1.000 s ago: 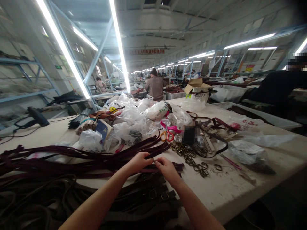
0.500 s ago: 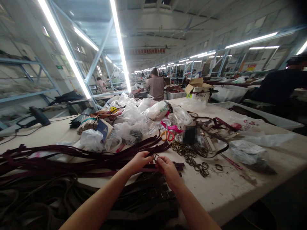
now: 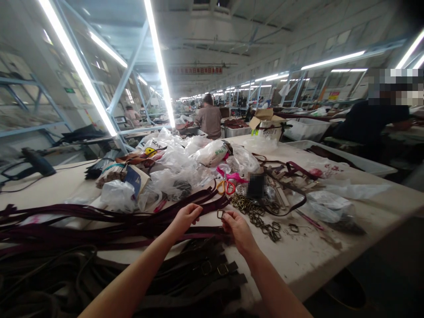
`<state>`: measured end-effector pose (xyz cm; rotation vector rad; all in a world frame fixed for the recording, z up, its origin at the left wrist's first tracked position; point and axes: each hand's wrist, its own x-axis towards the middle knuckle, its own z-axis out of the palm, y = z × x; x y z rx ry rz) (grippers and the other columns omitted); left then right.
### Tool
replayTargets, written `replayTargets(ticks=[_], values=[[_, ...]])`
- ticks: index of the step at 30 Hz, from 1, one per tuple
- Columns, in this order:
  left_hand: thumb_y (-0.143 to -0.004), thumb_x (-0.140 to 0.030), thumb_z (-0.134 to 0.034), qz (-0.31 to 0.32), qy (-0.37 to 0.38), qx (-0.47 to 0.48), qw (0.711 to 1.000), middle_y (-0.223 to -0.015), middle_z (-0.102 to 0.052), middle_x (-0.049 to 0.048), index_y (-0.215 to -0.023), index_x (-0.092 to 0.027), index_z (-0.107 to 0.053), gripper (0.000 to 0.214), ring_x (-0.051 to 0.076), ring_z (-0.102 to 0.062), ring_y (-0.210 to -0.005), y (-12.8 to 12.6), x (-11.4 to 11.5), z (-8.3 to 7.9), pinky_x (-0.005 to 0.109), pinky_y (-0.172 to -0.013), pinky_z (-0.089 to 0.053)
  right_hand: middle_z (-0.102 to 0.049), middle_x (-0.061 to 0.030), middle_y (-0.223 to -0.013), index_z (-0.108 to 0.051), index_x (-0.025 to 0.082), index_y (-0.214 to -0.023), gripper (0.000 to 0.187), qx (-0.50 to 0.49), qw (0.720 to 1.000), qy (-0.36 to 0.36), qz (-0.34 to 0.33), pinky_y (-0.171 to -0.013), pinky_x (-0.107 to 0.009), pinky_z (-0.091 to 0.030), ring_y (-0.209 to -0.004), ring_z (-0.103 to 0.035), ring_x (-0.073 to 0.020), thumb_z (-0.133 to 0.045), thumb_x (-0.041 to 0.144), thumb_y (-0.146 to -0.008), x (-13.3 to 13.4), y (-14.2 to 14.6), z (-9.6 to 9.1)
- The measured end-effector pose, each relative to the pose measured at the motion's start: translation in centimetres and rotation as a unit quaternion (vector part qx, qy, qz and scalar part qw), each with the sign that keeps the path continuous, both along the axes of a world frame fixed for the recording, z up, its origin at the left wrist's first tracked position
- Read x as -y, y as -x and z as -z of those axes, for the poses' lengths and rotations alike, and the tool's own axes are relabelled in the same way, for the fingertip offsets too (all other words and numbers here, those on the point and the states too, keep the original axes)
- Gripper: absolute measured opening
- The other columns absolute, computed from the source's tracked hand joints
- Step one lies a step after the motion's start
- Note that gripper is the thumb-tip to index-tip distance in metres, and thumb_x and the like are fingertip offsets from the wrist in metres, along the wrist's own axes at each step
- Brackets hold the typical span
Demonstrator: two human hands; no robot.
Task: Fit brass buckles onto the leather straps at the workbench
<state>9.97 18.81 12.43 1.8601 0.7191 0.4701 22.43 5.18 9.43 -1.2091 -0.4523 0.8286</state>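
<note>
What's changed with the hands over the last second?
The hands have parted: the left hand moved left, away from the small metal buckle, which the right hand now holds alone above the burgundy straps. The heap of brass rings and the scissors stayed as they were.

A white worktable [image 3: 308, 260] holds burgundy leather straps [image 3: 82, 225].

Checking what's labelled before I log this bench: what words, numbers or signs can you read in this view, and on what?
"DRAFT" (first letter unsure) on the white carton
"ANK" (possibly more, cut off by folds) on the plastic bag
Too blurred to read: the red banner, the green wall sign, the yellow-and-red wall sign
</note>
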Motion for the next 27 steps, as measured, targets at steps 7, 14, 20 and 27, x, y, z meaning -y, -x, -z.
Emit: replayTargets(ticks=[7,14,20,27], values=[[-0.069,-0.044,-0.053,0.014,0.022,0.004,1.000,-0.057,-0.045,-0.0045,-0.073,-0.014,-0.052,0.030,0.008,-0.039,-0.050,0.1,0.6,-0.8,0.021,-0.050,-0.033,-0.051,0.0039,-0.055,-0.056,0.020,-0.080,0.012,0.404,0.912,0.064,0.033,-0.052,-0.024,-0.034,-0.050,-0.046,-0.0121,-0.051,0.030,-0.075,0.6,-0.2,-0.4],[-0.071,-0.042,-0.053,0.036,0.003,-0.011,0.999,-0.061,-0.052,-0.0021,-0.075,-0.013,-0.053,0.028,0.009,-0.044,-0.054,0.1,1.1,-0.8,0.022,-0.054,-0.035,-0.059,-0.0009,-0.072,-0.051,0.019,-0.082,0.018,0.178,0.983,-0.033,-0.042,-0.059,-0.026,-0.044,-0.064,-0.056,-0.0151,-0.056,0.029,-0.069,-0.5,0.3,0.8],[-0.064,-0.035,-0.063,0.039,-0.006,-0.016,0.999,-0.074,-0.060,0.0019,-0.082,-0.012,-0.059,0.030,0.014,-0.052,-0.067,0.2,1.6,-0.7,0.024,-0.064,-0.040,-0.058,-0.0004,-0.070,-0.053,0.017,-0.082,0.019,0.091,0.993,-0.036,-0.072,-0.057,-0.026,-0.044,-0.061,-0.055,-0.0144,-0.056,0.026,-0.066,-1.4,2.0,1.4],[-0.066,-0.029,-0.060,0.065,0.092,-0.017,0.993,-0.068,-0.060,0.0020,-0.087,-0.011,-0.057,0.028,0.012,-0.054,-0.060,0.0,1.9,-0.1,0.024,-0.059,-0.042,-0.057,0.0003,-0.064,-0.054,0.017,-0.081,0.014,0.197,0.980,-0.029,0.010,-0.052,-0.025,-0.040,-0.056,-0.050,-0.0145,-0.051,0.027,-0.071,-2.4,2.8,1.8]])
